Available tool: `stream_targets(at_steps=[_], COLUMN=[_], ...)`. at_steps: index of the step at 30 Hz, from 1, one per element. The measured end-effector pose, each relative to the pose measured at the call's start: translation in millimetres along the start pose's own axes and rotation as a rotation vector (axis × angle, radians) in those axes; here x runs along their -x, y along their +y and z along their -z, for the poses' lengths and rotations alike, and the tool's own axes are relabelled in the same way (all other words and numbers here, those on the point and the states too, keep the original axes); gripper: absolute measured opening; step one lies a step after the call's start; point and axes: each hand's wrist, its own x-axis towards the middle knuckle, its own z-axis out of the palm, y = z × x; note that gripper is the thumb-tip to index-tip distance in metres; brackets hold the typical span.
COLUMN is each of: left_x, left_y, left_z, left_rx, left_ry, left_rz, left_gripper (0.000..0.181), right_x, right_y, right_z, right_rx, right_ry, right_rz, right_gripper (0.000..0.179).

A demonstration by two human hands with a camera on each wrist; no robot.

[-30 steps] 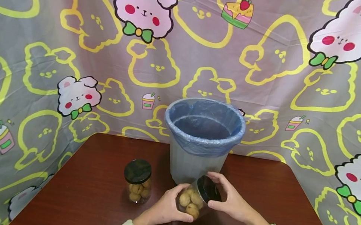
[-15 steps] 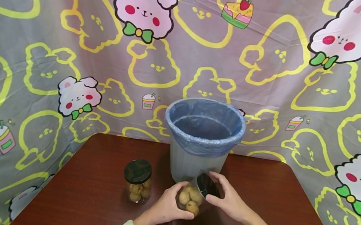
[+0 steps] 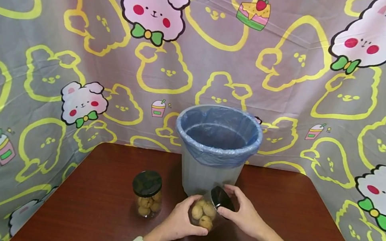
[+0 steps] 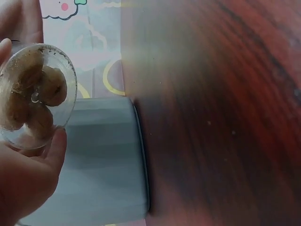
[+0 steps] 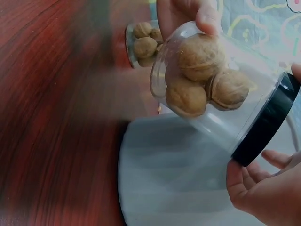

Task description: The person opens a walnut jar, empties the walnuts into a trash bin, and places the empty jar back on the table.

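My left hand (image 3: 181, 218) grips the lower part of a clear jar (image 5: 254, 89) with several walnuts (image 5: 202, 56) inside. The jar is tilted, its top leaning to the right. On it sits a black lid (image 5: 268, 122), whose rim my right hand (image 3: 247, 217) pinches between thumb and fingers. In the left wrist view the walnuts (image 4: 35, 94) show through the jar's round bottom. A second walnut jar (image 3: 147, 195), also with a black lid, stands upright on the table to the left of my left hand.
A grey bin (image 3: 204, 174) lined with a blue bag (image 3: 215, 157) stands right behind the held jar. The dark red-brown table (image 3: 97, 189) lies beneath everything. A patterned cloth (image 3: 289, 40) hangs behind and at both sides.
The fingers and thumb of my right hand have shifted slightly around the lid. The held jar has barely moved, and the left hand keeps its grip. The second jar has stayed put.
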Motion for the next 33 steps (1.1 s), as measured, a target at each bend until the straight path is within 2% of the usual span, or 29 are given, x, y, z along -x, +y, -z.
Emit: stream_targets(at_steps=[7, 15, 20, 24, 28, 33], left_x=[-0.3, -0.7, -0.3, 0.0, -0.1, 0.6], left_y=[0.7, 1.9, 1.2, 0.8, 1.0, 2.0], left_z=[2.4, 4.1, 4.0, 4.0, 4.1, 3.7], left_rx=[0.005, 0.035, 0.038, 0.033, 0.042, 0.05], left_ry=[-0.022, -0.047, -0.057, -0.06, -0.057, -0.052], left_rz=[-0.005, -0.028, -0.04, -0.042, -0.045, -0.043], left_gripper=[0.081, 0.078, 0.078, 0.078, 0.078, 0.077], right_x=[0.1, -2.0, -3.3, -3.6, -1.9, 2.5], right_y=[7, 17, 19, 20, 19, 14], right_z=[5, 11, 12, 13, 13, 11], right_rx=[-0.054, -0.257, -0.314, -0.308, -0.221, -0.092], right_ry=[-0.044, -0.152, -0.193, -0.215, -0.204, -0.14], right_rz=[0.067, 0.19, 0.241, 0.251, 0.243, 0.114], right_gripper=[0.06, 0.064, 0.066, 0.067, 0.068, 0.065])
